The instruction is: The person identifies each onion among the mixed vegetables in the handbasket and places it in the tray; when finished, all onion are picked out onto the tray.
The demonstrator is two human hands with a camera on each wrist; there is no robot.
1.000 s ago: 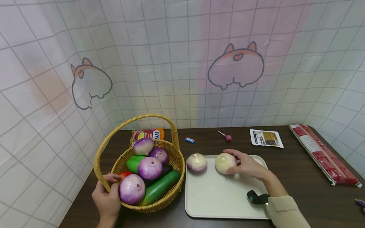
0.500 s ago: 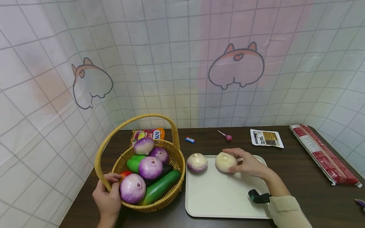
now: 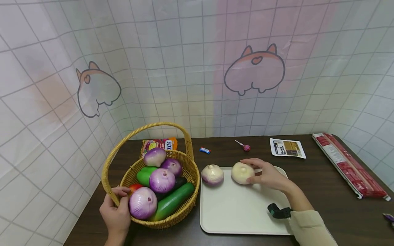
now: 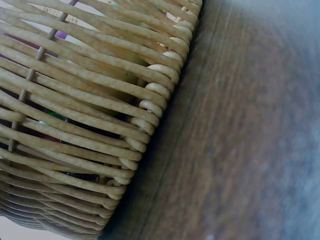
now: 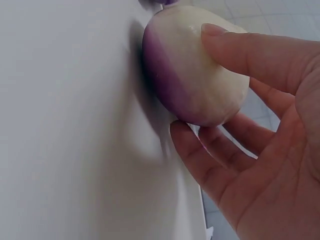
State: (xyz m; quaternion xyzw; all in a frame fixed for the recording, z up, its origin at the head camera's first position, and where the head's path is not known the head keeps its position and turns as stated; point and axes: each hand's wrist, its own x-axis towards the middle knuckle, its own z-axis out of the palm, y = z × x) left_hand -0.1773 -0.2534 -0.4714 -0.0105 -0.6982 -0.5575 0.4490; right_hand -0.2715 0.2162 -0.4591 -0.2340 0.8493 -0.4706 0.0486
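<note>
The left hand (image 3: 115, 212) grips the handle (image 3: 164, 124) at the left side of the basket (image 3: 181, 215), presumably to steady the load. The right hand (image 3: 267, 174) pinches the right bulb (image 3: 241, 173), thumb near and fingers far, apparently to secure its smooth, round form. This bulb is at the far edge of the tray (image 3: 237, 208), right of the left bulb (image 3: 212, 174).

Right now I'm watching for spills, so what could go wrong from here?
The smooth-looking turnip may slip from the right hand and roll across the tray. The left hand grips the handle of a heaped basket; tilting it might spill vegetables.
</note>
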